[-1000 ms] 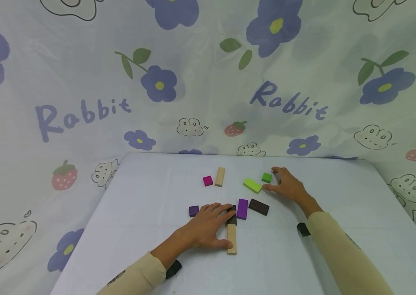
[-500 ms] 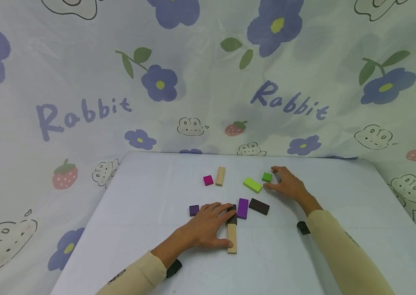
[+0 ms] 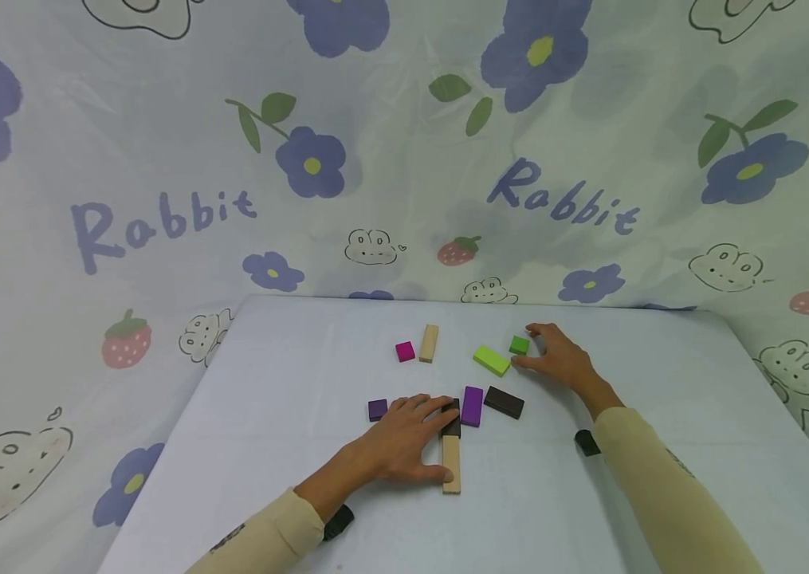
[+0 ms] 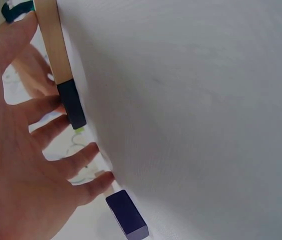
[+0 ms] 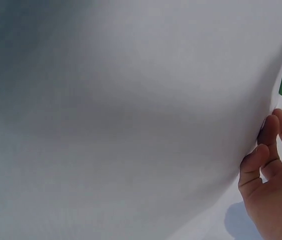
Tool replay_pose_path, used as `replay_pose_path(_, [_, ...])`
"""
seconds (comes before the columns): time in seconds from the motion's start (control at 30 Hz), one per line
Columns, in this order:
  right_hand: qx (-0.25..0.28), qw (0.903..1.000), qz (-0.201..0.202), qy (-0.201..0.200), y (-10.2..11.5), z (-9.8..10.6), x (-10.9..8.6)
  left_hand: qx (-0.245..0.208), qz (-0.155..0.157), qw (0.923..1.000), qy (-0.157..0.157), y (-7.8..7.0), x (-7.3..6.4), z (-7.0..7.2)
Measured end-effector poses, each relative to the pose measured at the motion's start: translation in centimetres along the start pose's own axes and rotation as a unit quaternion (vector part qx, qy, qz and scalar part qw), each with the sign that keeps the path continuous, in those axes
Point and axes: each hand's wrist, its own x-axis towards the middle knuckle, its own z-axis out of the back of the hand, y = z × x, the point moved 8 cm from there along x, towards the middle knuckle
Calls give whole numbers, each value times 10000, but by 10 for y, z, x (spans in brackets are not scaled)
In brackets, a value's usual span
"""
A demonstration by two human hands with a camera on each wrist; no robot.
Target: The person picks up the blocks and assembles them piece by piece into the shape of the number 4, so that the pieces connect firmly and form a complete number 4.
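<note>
In the head view my left hand [image 3: 404, 446], fingers spread, rests against a black block [image 3: 451, 430] and a plain wooden block [image 3: 451, 462] that lie end to end. Its thumb touches the wooden block [image 4: 55, 47]; fingertips reach the black block [image 4: 72, 107]. Beside the little finger lies a dark purple block [image 4: 127, 215]. My right hand [image 3: 562, 365] sits at the right, its fingers loosely bent and holding nothing. Just left of it are a green cube [image 3: 519, 345] and a lime block [image 3: 492, 360], whose near end is close to the thumb.
A purple block [image 3: 472, 406] and a dark brown block [image 3: 504, 402] lie right of the black one. Farther back are a magenta cube [image 3: 405, 351] and another wooden block [image 3: 429, 344]. A patterned curtain [image 3: 404, 159] hangs behind the white table [image 3: 268, 359].
</note>
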Motion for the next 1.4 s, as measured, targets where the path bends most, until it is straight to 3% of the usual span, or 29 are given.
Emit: replay_pose_path(1.4, [66,9994,93,-333,1,7,1,42,-48,9999,-99,-2,-1,3])
